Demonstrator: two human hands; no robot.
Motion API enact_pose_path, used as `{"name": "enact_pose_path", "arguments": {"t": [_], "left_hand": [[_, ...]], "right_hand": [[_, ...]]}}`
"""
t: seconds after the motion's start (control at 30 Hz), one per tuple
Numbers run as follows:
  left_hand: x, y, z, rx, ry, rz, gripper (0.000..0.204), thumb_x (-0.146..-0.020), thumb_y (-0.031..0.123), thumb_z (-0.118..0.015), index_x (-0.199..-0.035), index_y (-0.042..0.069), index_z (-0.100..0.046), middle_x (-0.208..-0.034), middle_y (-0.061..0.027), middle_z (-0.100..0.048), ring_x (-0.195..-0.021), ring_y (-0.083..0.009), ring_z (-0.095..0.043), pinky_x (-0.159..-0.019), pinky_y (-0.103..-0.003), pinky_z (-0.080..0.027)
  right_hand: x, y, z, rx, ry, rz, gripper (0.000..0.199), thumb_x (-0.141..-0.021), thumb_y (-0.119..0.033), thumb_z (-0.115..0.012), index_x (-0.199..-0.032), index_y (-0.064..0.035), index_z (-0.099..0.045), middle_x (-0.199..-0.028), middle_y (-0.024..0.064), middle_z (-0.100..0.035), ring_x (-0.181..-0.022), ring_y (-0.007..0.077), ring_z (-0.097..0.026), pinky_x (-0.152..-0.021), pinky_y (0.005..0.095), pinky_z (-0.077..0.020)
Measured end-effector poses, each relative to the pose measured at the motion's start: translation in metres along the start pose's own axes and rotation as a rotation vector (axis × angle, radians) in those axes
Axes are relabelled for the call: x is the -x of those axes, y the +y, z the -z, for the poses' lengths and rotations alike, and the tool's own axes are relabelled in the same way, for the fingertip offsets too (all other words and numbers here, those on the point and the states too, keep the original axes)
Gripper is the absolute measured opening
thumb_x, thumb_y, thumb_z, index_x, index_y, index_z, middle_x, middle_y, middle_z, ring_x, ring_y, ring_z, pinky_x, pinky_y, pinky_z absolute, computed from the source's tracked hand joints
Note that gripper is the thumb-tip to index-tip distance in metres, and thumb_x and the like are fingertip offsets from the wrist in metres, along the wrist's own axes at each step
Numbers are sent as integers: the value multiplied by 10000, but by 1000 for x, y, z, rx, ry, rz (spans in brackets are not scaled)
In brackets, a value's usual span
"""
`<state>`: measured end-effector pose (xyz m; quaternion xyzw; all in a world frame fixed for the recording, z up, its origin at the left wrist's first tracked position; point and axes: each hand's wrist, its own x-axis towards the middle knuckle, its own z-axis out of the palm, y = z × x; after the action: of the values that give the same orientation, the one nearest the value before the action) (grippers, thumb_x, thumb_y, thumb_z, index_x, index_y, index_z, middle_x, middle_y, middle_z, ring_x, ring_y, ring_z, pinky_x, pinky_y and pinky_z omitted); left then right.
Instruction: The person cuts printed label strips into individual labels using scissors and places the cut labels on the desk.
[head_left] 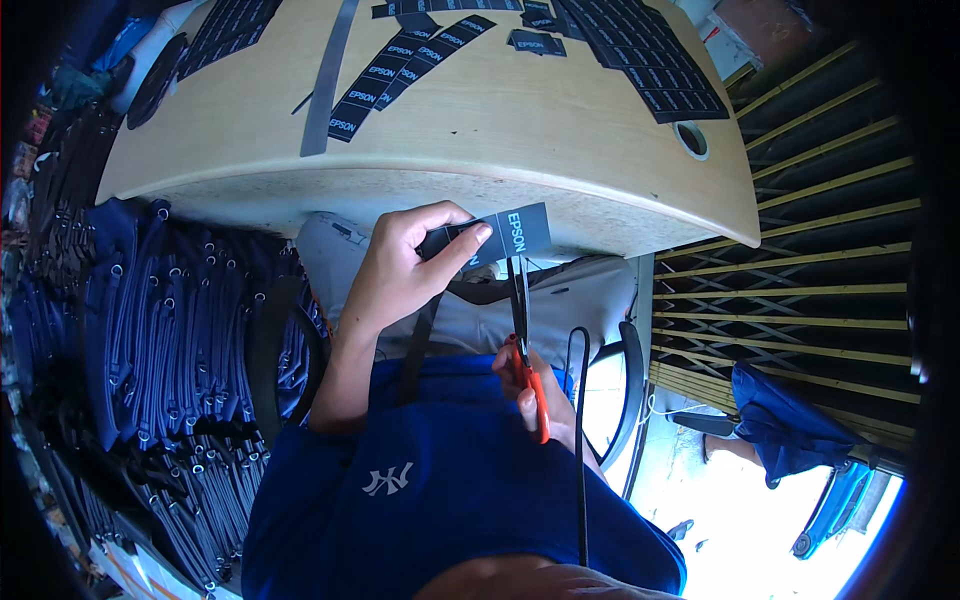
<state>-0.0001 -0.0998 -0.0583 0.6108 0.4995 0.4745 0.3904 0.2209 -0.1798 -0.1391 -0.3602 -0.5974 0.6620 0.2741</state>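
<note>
My left hand (405,258) pinches a short strip of black labels (530,232) with white print, thumb on top, in front of the table's near edge. In my right hand (556,392) is a pair of scissors (520,305) with dark blades and orange-red handles. Its blades point away from me, and their tips reach the strip's lower edge near a thin dividing line. From here I cannot tell whether the blades have cut into it. On the table (560,130), longer label strips (385,75) lie fanned out beside a grey metal ruler-like bar (328,85).
Large label sheets (650,60) lie at the table's far right, with small cut labels (538,43) beside them. A round hole (691,140) pierces the tabletop. Bundles of navy straps (190,330) hang at left. A folding metal gate (800,250) stands at right, and chair arms (628,390) flank me.
</note>
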Motion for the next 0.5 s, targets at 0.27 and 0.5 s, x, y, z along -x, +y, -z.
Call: {"name": "enact_pose_path", "arguments": {"t": [0.27, 0.5], "left_hand": [[9, -11, -10, 7, -20, -84, 138, -836, 96, -632, -796, -36, -639, -611, -54, -605, -535, -35, -479, -463, -220, -358], [14, -14, -12, -26, -37, -92, 165, -834, 125, -644, -790, -34, -639, -570, -44, -571, -490, -44, -446, -435, -233, -314]], "right_hand": [[-9, -4, 3, 15, -42, 45, 809, -762, -773, -368, -931, 13, -461, -639, 17, -372, -554, 103, -355, -512, 272, -292], [-9, -7, -1, 17, -18, 39, 783, -789, -749, -355, -895, 17, -479, -656, 30, -401, -572, 113, -376, -526, 268, -311]]}}
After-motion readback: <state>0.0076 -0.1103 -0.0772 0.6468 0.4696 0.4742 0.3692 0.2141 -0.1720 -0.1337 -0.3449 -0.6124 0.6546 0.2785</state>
